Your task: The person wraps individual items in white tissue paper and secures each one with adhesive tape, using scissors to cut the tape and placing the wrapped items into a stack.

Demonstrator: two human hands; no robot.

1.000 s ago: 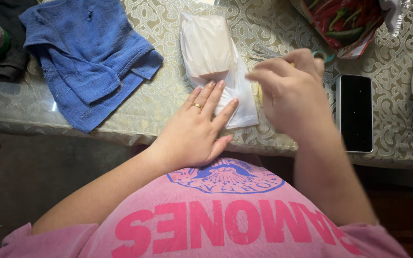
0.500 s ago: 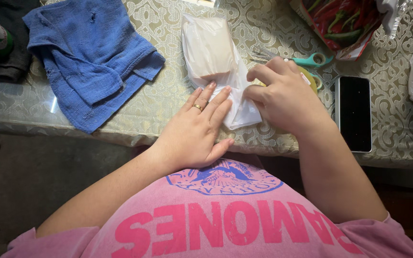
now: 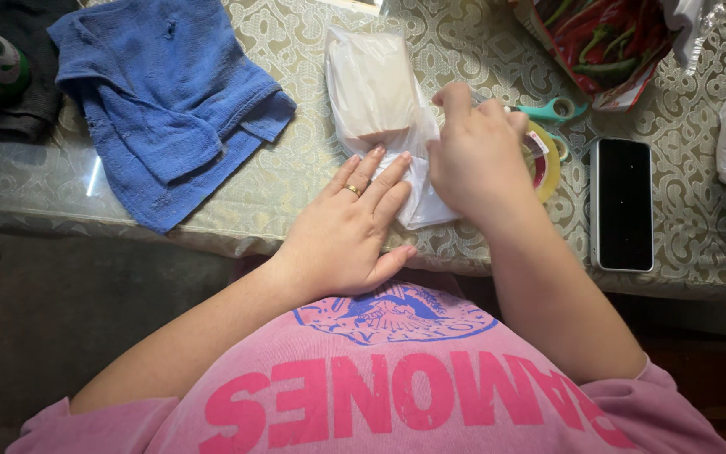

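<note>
Pressing: left hand [image 3: 348, 229] lies flat, fingers straight and together, on the loose near end of a clear bag [image 3: 384, 109], close to the table's near edge [image 3: 237, 240].
Bag: lies lengthwise mid-table, a pale block inside at its far end; the flat empty tail points toward the near edge.
Right hand: right hand [image 3: 474, 155] is curled, fingers bent down onto the bag's right side just beside the left fingertips; whether it pinches the plastic I cannot tell.
Tape: a yellow roll [image 3: 545, 160] peeks out from under the right hand.
Scissors: teal handles [image 3: 552, 108] just beyond the roll.
Phone: dark phone [image 3: 623, 203] toward the right edge.
Cloth: blue cloth [image 3: 170, 101] toward the far left corner.
Chillies: packet of red and green chillies [image 3: 602, 42] at the far right corner.
</note>
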